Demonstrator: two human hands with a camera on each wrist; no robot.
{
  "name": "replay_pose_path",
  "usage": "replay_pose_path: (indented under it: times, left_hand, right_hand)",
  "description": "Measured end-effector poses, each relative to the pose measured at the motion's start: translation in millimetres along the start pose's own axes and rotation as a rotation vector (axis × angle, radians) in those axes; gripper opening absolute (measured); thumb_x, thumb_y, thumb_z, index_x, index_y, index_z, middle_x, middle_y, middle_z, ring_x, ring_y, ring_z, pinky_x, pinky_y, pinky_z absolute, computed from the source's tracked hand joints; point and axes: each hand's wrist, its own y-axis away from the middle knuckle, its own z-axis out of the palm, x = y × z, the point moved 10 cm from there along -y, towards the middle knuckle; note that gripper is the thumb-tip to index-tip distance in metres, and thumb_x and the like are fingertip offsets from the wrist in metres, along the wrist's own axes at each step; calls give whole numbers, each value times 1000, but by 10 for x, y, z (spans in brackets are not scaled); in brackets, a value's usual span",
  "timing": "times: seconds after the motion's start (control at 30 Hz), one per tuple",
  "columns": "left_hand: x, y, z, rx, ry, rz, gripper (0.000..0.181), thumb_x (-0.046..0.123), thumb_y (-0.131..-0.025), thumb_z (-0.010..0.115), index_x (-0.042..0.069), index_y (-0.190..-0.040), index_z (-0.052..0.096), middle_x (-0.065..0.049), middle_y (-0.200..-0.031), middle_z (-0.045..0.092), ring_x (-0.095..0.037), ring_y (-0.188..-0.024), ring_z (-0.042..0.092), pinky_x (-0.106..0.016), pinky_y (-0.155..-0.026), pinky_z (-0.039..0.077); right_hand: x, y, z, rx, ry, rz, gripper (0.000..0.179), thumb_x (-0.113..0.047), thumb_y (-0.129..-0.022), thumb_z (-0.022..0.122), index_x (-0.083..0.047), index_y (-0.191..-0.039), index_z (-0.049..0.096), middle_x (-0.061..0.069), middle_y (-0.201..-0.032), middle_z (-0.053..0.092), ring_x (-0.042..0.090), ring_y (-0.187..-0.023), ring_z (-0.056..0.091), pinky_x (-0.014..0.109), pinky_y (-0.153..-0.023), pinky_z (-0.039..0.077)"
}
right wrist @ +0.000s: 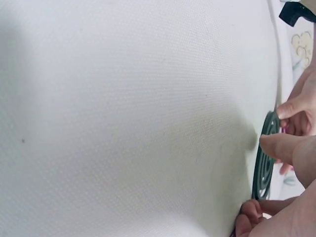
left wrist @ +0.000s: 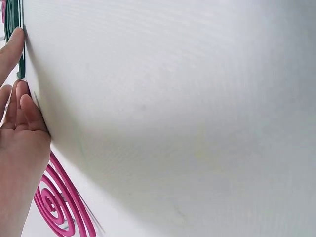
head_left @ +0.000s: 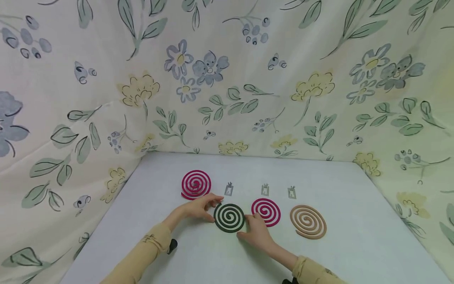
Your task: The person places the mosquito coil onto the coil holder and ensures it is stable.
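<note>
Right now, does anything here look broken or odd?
Nothing stands out: the green coil between the left hand and right hand, the two pink coils and the tan coil look unbroken, and three metal pieces lie in a rough row.

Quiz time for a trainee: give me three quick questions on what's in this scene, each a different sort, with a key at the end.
1. What colour is the mosquito coil between the left hand and the right hand?
2. How many small metal coil stands lie on the white table?
3. True or false: in the head view, the tan mosquito coil lies further right than both magenta mosquito coils.

Key:
1. Dark green.
2. Three.
3. True.
</note>
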Motion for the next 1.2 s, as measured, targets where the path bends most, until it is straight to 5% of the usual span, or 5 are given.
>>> replay_pose_path:
  times: [0.4, 0.67, 0.93, 1.2]
  left_hand:
    - [20, -50, 37, 52, -24, 38, 78, 14, -72, 82, 6, -140, 43, -10, -126, 51, -21, -105, 45, -29, -89, 39]
    - [-7, -18, 63, 34, -81, -32, 74, 15, -72, 82, 9, -137, 48, -5, -119, 45, -17, -105, 41, -31, -91, 38]
    - [42, 2, 76, 18, -108, -23, 71, 14, -71, 83, 10, -134, 52, -5, -109, 45, -17, -103, 41, -30, -90, 37]
    - [19, 2, 73, 67, -121, 5, 71, 20, -68, 85, 11, -131, 54, -3, -105, 50, -14, -99, 45, -27, -88, 41]
  right_hand:
    - [41, -71, 82, 7, 19, 58, 66, -20, -62, 85, 11, -112, 57, 14, -96, 55, 25, -92, 50, 42, -82, 45]
    - [8, -87, 64, 46, 7, 14, 59, -16, -60, 86, 8, -107, 60, 12, -92, 57, 23, -90, 50, 40, -79, 44]
    - [23, -96, 32, 48, -48, 5, 56, -15, -61, 86, 8, -106, 62, 11, -91, 58, 20, -87, 48, 36, -76, 41]
    - [38, -74, 23, 43, -41, -24, 61, -16, -64, 86, 7, -114, 60, 11, -95, 57, 17, -87, 47, 33, -76, 42]
